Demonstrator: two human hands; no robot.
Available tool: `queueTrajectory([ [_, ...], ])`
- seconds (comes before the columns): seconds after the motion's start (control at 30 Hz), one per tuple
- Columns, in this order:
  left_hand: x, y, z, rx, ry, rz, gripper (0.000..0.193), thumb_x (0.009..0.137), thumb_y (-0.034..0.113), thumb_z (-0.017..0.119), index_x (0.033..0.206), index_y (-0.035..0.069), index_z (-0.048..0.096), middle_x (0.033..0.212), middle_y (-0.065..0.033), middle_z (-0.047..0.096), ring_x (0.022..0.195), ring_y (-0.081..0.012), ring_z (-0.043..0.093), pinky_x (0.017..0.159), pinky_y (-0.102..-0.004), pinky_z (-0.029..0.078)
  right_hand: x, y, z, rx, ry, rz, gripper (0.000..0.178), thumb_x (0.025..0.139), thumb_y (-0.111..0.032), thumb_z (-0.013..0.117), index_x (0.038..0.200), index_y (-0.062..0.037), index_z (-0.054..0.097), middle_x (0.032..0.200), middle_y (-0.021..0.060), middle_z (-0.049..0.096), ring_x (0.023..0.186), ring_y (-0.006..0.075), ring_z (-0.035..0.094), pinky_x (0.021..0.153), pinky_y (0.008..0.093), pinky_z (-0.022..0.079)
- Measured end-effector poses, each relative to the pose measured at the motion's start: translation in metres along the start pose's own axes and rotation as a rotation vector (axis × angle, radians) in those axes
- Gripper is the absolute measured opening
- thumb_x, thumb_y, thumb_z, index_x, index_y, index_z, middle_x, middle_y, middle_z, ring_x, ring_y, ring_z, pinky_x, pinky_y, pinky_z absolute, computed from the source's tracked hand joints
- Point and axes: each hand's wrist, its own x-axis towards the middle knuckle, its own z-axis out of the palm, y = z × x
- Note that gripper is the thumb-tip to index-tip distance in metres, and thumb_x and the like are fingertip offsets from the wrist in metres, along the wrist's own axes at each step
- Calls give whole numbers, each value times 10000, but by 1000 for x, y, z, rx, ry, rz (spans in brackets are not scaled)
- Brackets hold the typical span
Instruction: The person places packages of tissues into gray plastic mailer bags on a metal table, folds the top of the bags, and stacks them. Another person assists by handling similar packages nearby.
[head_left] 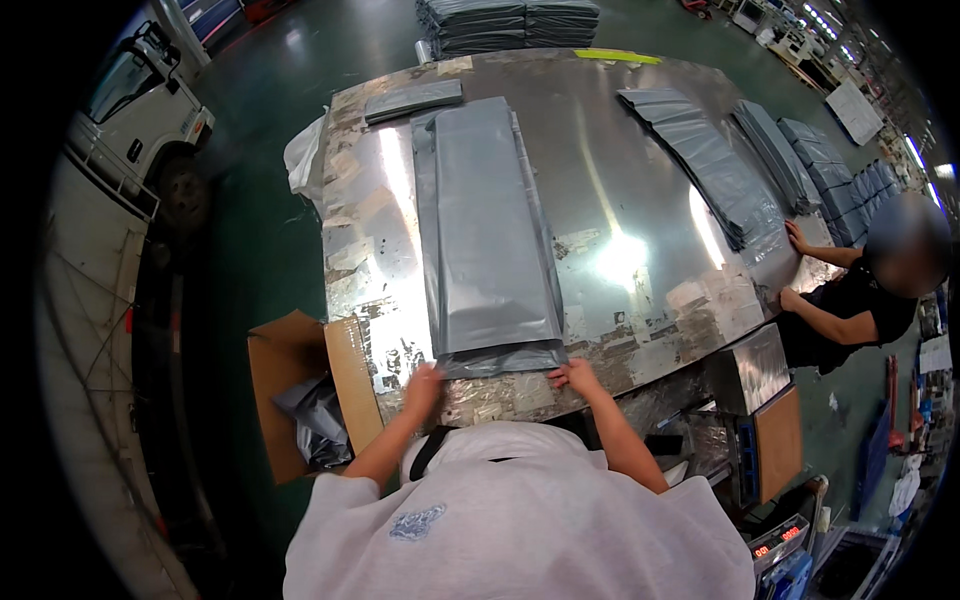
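A stack of long grey plastic bags (pixel 490 230) lies lengthwise on the metal-topped table (pixel 650 160) in front of me. Its near end shows a loose, darker layer (pixel 500 359) sticking out toward me. At the near left corner is my left hand (pixel 423 390), its fingers blurred, so their grip is unclear. My right hand (pixel 575 376) has curled fingers pinching the near right corner of the plastic. Beyond the stack, at the far left of the table, rests a small folded grey bundle (pixel 413 100).
An open cardboard box (pixel 288 370) with grey plastic inside stands at the left. Across the table's right side lie more grey bags (pixel 705 165), where a co-worker (pixel 850 310) rests both hands. Wrapped stacks (pixel 510 25) stand beyond the far edge. A truck (pixel 150 110) is parked left.
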Motion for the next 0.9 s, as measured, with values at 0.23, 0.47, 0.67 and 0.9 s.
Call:
queueTrajectory([
  [0.23, -83, -281, -108, 661, 128, -595, 196, 791, 209, 513, 904, 53, 545, 886, -128, 590, 862, -299, 570, 689, -390, 458, -1, 0, -4, -280, 15, 26, 188, 827, -81, 426, 899, 3, 579, 811, 99, 644, 587, 185, 604, 498, 292, 424],
  [0.47, -1, -69, -118, 557, 225, 171, 242, 792, 164, 490, 988, 48, 572, 996, -174, 570, 840, -281, 582, 572, -383, 489, -44, -130, 17, -1469, 503, -836, 568, 716, -26, 480, 1251, -195, 391, 1311, 100, 352, 1198, 276, 346, 968, 397, 300],
  [0.67, 49, 40, -57, 947, 67, 1099, 615, 726, 38, 475, 1291, 239, 337, 1416, -38, 156, 1306, -194, 143, 1046, -414, 153, 3, -118, 11, -1835, -260, -1260, 537, 748, -49, 442, 1261, -195, 381, 1403, 36, 195, 1290, 226, 196, 1059, 391, 120],
  [0.9, 73, 18, -63, 164, -63, 733, 237, 796, 168, 481, 999, 109, 588, 1072, -78, 575, 1066, -164, 496, 935, -373, 333, 20, -137, -2, -1022, 30, -392, 322, 823, -233, 478, 1092, -65, 533, 1100, 115, 554, 1022, 232, 516, 845, 350, 392],
])
